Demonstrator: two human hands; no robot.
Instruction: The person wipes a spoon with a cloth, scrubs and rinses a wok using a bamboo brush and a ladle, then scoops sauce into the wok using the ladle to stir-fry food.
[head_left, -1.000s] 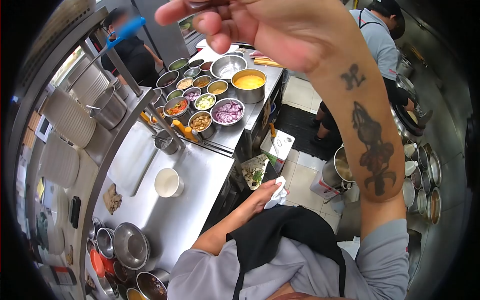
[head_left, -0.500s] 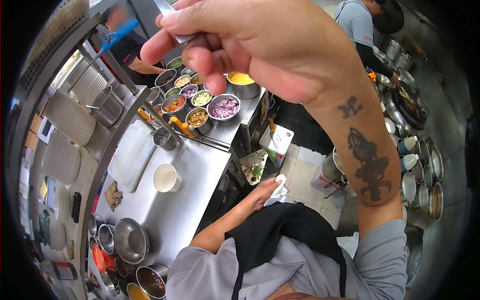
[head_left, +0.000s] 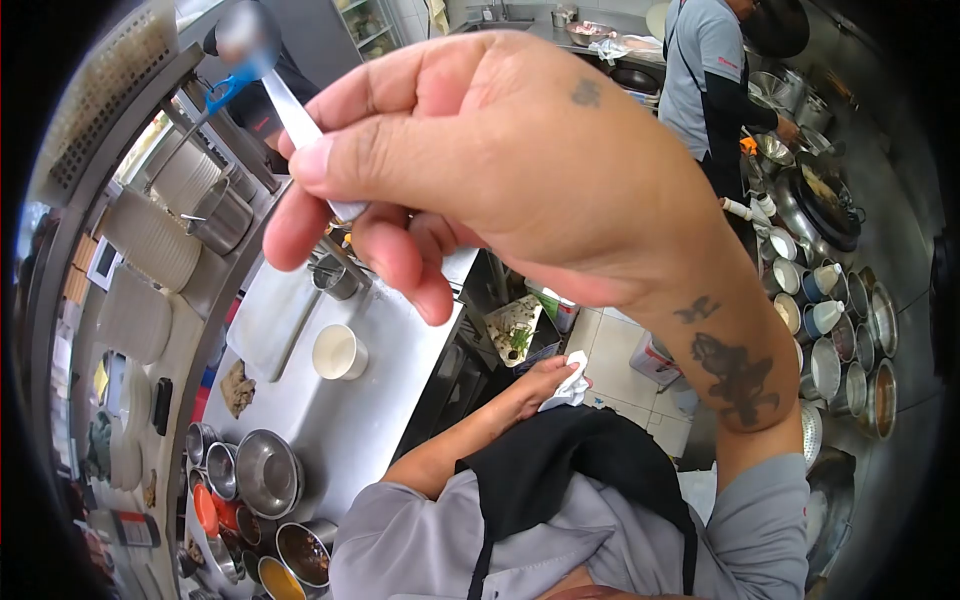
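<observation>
My right hand (head_left: 420,170) is raised high in front of me, close to the camera. A spoon (head_left: 292,112) is pinched between its thumb and fingers, with the bowl end up and partly blurred. Low by my waist, my left hand (head_left: 545,385) closes around a crumpled white cloth or paper towel (head_left: 572,388). To the left on the steel counter (head_left: 370,410) stands a white cup (head_left: 340,352), separate from both hands.
A white cutting board (head_left: 270,315), a cloth (head_left: 238,388) and stacked steel bowls (head_left: 268,472) lie on the counter. Shelves with plates (head_left: 150,245) rise at left. A co-worker (head_left: 705,90) stands by a wok (head_left: 825,205) at upper right; another person is partly hidden at upper left.
My right hand with the spoon has come lower in view, showing more of the spoon and covering the ingredient bowls. My left hand still holds the white cloth or paper towel.
</observation>
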